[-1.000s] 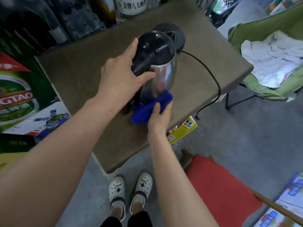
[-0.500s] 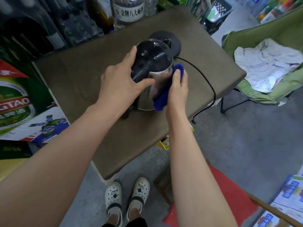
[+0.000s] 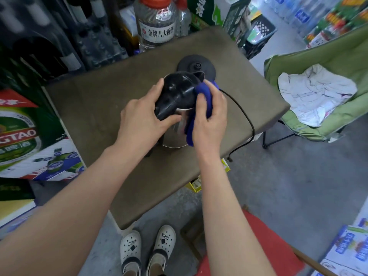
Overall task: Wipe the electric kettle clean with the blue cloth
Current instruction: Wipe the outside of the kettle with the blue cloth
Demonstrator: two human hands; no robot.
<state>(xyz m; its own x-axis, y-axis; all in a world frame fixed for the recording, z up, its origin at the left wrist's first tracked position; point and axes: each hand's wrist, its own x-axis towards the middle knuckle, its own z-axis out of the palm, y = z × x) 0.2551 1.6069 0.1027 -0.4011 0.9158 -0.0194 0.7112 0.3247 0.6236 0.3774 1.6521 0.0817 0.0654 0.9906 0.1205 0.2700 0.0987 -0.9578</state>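
Head view: bench (image 3: pixel 95 108), kettle (image 3: pixel 177 92) upright near its far edge, just before the base (image 3: pixel 196 65). Left hand (image 3: pixel 139 118) grip curls round lid and handle. Right hand (image 3: pixel 211 118) grip clasps the soft blue cloth (image 3: pixel 206 92) against the side. Steel probably slick and rigid, so hold by the handle.

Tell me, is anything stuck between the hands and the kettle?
Only the blue cloth: it sits between the right hand and the kettle, against its side, just as wiping needs. The left hand grips the kettle's black top directly, with nothing between. Nothing else visible blocks either hand.
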